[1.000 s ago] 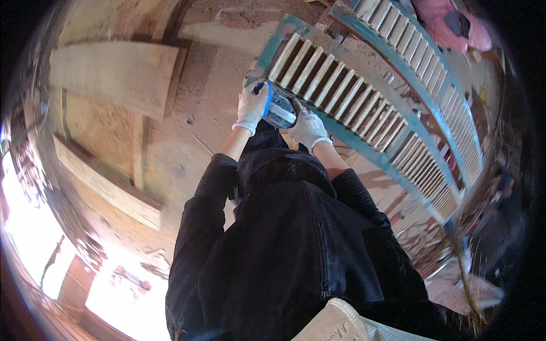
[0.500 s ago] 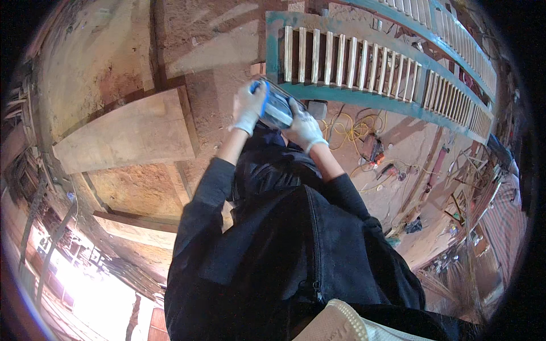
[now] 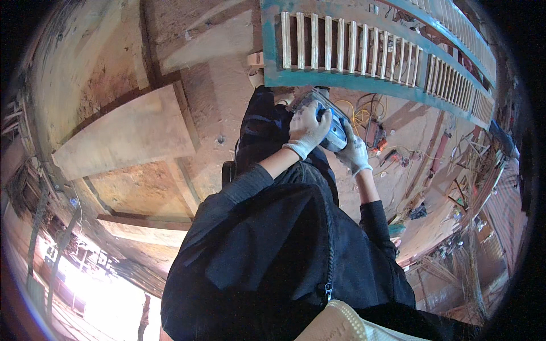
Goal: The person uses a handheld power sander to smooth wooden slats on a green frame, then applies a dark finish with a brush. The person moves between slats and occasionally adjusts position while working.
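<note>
Both my hands wear pale work gloves. Between them is a blue, grey and black hand-held power tool (image 3: 336,136), tilted above my lap; its exact kind is unclear. My left hand (image 3: 307,126) curls over the tool's top, with its fingers bent round the blue part. On the other side, my right hand (image 3: 354,153) grips the tool's near right end. My hands partly cover the body of the tool. Just beyond it lies a teal-painted frame (image 3: 341,78) with several pale wooden slats (image 3: 314,42).
Yellow cable (image 3: 358,116) lies coiled on the floor to the right, beside red and dark tools (image 3: 375,135). At left are large wooden panels (image 3: 125,131) on beams. A second slatted frame (image 3: 449,28) stands at the far right. Bright daylight enters at lower left.
My hands have moved right and nearer with the power tool, which has turned so more of its blue top shows. The slatted frame sits slightly higher in view.
</note>
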`<state>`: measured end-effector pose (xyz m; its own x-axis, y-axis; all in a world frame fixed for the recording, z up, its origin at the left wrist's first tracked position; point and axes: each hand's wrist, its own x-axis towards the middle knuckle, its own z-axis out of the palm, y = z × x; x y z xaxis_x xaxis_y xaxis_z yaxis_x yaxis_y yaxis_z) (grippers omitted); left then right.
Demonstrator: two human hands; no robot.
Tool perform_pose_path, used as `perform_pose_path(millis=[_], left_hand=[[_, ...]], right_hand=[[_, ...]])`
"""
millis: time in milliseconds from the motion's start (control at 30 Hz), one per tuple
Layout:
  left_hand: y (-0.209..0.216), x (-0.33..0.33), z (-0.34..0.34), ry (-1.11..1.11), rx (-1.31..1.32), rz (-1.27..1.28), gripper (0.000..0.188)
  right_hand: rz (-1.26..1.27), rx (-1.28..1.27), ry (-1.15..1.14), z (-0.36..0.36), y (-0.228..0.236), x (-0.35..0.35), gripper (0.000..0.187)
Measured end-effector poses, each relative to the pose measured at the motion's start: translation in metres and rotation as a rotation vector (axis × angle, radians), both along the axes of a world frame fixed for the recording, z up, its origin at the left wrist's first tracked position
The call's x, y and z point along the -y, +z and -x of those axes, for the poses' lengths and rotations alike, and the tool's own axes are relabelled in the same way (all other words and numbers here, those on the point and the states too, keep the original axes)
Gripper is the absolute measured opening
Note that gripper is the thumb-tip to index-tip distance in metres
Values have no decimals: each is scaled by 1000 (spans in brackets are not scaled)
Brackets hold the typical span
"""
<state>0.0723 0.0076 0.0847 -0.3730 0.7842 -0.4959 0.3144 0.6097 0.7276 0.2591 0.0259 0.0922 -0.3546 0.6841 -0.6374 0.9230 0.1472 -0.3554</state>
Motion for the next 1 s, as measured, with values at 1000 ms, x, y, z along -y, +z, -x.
perform_pose_path(millis=[1000], left_hand=[[-35, -37, 147, -84, -44, 119, 38]], right_hand=[[220, -71, -175, 156, -13, -10, 70]])
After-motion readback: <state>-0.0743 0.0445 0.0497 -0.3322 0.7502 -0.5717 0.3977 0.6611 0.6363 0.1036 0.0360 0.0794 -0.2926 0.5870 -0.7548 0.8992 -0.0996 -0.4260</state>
